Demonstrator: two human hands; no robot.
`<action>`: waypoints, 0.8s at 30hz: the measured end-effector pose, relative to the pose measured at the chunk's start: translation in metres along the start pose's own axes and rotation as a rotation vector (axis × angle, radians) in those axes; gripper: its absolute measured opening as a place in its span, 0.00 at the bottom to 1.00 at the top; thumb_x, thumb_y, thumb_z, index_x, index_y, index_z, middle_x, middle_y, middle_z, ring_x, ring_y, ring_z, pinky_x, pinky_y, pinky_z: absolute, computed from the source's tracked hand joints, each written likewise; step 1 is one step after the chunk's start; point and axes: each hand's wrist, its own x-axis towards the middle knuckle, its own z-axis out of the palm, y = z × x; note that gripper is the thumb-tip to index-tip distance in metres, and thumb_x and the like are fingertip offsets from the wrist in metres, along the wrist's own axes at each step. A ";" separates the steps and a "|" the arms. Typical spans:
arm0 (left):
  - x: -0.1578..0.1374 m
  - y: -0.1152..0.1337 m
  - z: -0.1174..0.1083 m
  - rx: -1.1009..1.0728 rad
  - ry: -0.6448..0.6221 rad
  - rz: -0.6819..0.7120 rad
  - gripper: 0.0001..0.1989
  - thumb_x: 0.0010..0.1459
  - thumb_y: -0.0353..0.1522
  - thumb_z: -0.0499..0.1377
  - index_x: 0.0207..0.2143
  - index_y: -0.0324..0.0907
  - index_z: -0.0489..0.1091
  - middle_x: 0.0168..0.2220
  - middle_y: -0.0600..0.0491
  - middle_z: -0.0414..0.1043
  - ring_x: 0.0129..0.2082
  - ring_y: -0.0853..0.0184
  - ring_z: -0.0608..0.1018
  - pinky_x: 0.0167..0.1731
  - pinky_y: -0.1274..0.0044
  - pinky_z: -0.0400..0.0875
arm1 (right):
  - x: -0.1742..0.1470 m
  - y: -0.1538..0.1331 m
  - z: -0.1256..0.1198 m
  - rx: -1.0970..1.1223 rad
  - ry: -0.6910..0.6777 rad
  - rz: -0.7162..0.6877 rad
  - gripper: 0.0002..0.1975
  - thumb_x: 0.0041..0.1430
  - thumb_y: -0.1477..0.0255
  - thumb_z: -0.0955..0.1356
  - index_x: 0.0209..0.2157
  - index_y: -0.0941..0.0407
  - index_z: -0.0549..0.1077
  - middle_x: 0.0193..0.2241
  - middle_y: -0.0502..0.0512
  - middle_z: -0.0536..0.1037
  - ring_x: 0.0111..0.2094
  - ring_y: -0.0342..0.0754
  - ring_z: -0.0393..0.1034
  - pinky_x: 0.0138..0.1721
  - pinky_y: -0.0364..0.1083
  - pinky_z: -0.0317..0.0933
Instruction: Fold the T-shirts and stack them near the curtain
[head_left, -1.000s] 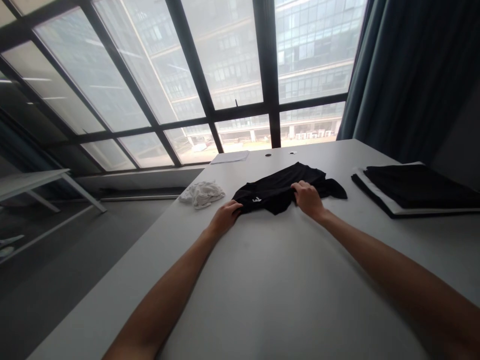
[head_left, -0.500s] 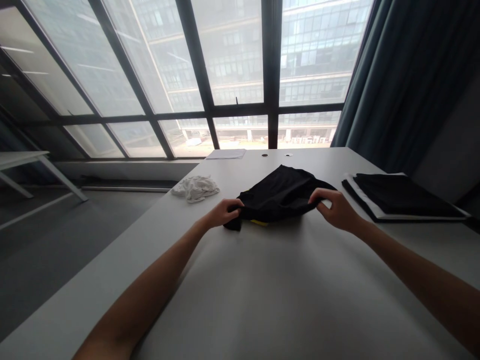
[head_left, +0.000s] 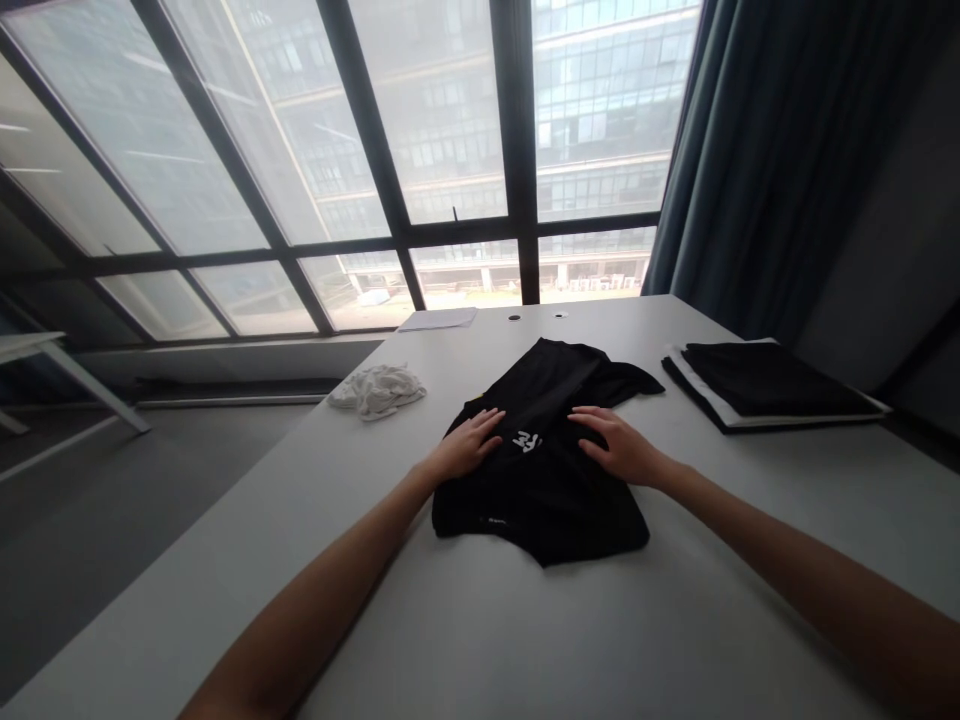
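A black T-shirt [head_left: 547,500] lies spread on the white table [head_left: 480,620], with white lettering near its middle and a small white mark lower down. Its far part is bunched in folds, and a sleeve sticks out to the right. My left hand [head_left: 466,445] rests on the shirt's left side, palm down with fingers stretched. On the right side, my right hand [head_left: 616,448] touches the cloth with its fingers spread. Neither hand grips the fabric.
A crumpled white cloth [head_left: 381,390] lies near the table's left edge. Folded black and white garments [head_left: 780,382] are stacked at the right. Paper sheets [head_left: 439,319] lie at the far end, before the window. A dark curtain [head_left: 750,170] hangs at right.
Both hands have let go of the shirt's gathered edge and now lie flat on it. The shirt's near part has come down toward me, showing the white lettering. The view has shifted slightly.
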 end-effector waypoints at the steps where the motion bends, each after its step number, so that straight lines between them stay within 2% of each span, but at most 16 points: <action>1: 0.000 -0.002 0.004 0.050 -0.048 -0.039 0.30 0.71 0.45 0.48 0.70 0.43 0.58 0.72 0.48 0.53 0.72 0.55 0.55 0.69 0.63 0.52 | -0.001 0.002 0.009 -0.059 -0.040 -0.031 0.27 0.64 0.67 0.66 0.63 0.53 0.69 0.66 0.62 0.66 0.66 0.58 0.60 0.65 0.59 0.56; 3: -0.002 -0.005 0.009 0.134 -0.111 -0.098 0.32 0.72 0.46 0.47 0.71 0.40 0.56 0.72 0.45 0.50 0.72 0.52 0.53 0.69 0.61 0.51 | -0.006 0.004 0.025 -0.172 -0.132 -0.033 0.30 0.66 0.65 0.65 0.68 0.54 0.62 0.70 0.62 0.58 0.70 0.58 0.52 0.68 0.61 0.49; 5: -0.004 -0.006 0.010 0.196 -0.125 -0.137 0.33 0.71 0.46 0.47 0.70 0.37 0.56 0.72 0.41 0.49 0.72 0.49 0.52 0.69 0.60 0.51 | -0.014 0.002 0.034 -0.268 -0.182 0.025 0.31 0.69 0.63 0.62 0.70 0.56 0.59 0.71 0.64 0.56 0.71 0.59 0.48 0.69 0.62 0.45; 8: -0.007 -0.004 0.009 0.257 -0.105 -0.202 0.32 0.71 0.46 0.50 0.69 0.35 0.59 0.70 0.37 0.53 0.71 0.46 0.55 0.68 0.58 0.51 | -0.026 -0.004 0.034 -0.381 -0.189 0.098 0.30 0.70 0.63 0.60 0.69 0.59 0.60 0.70 0.67 0.56 0.71 0.60 0.48 0.68 0.63 0.46; 14: -0.012 0.012 0.002 0.332 -0.136 -0.429 0.35 0.69 0.49 0.50 0.67 0.33 0.61 0.65 0.25 0.60 0.63 0.35 0.67 0.57 0.53 0.63 | -0.058 -0.019 0.017 -0.584 -0.132 0.192 0.26 0.69 0.65 0.61 0.65 0.60 0.66 0.66 0.71 0.64 0.67 0.64 0.58 0.63 0.64 0.55; 16: -0.015 0.019 -0.003 0.353 -0.146 -0.481 0.36 0.68 0.51 0.50 0.64 0.33 0.64 0.61 0.22 0.64 0.57 0.35 0.74 0.51 0.54 0.68 | -0.070 -0.021 0.010 -0.644 -0.101 0.238 0.24 0.69 0.65 0.63 0.61 0.60 0.69 0.63 0.73 0.69 0.64 0.66 0.63 0.62 0.65 0.56; 18: -0.017 0.026 -0.008 0.376 -0.172 -0.512 0.35 0.67 0.53 0.49 0.58 0.33 0.70 0.54 0.24 0.72 0.49 0.38 0.79 0.46 0.57 0.72 | -0.080 -0.023 0.002 -0.689 -0.079 0.292 0.21 0.68 0.65 0.63 0.56 0.61 0.73 0.58 0.75 0.73 0.60 0.67 0.67 0.60 0.65 0.57; 20: -0.019 0.031 -0.012 0.386 -0.177 -0.503 0.31 0.67 0.53 0.50 0.49 0.35 0.75 0.45 0.30 0.78 0.45 0.42 0.81 0.43 0.59 0.73 | -0.086 -0.025 -0.008 -0.700 -0.079 0.331 0.16 0.68 0.67 0.64 0.51 0.60 0.75 0.54 0.74 0.76 0.54 0.67 0.72 0.56 0.63 0.61; 21: -0.019 0.033 -0.012 0.393 -0.143 -0.469 0.28 0.67 0.51 0.51 0.47 0.37 0.76 0.43 0.32 0.78 0.45 0.43 0.80 0.45 0.59 0.73 | -0.088 -0.025 -0.012 -0.693 -0.076 0.334 0.15 0.67 0.68 0.64 0.50 0.59 0.75 0.54 0.73 0.76 0.52 0.66 0.74 0.53 0.61 0.63; 22: -0.019 0.034 -0.011 0.401 -0.084 -0.411 0.25 0.68 0.49 0.52 0.46 0.38 0.76 0.45 0.33 0.78 0.49 0.44 0.79 0.48 0.59 0.72 | -0.089 -0.025 -0.017 -0.682 -0.063 0.326 0.14 0.67 0.69 0.64 0.50 0.58 0.74 0.55 0.72 0.75 0.51 0.65 0.74 0.51 0.59 0.64; 24: -0.017 0.034 -0.007 0.395 0.052 -0.239 0.19 0.68 0.42 0.53 0.52 0.40 0.74 0.56 0.36 0.73 0.59 0.45 0.73 0.57 0.57 0.66 | -0.090 -0.021 -0.025 -0.652 -0.011 0.300 0.16 0.66 0.73 0.63 0.53 0.57 0.72 0.57 0.69 0.74 0.51 0.61 0.74 0.47 0.55 0.66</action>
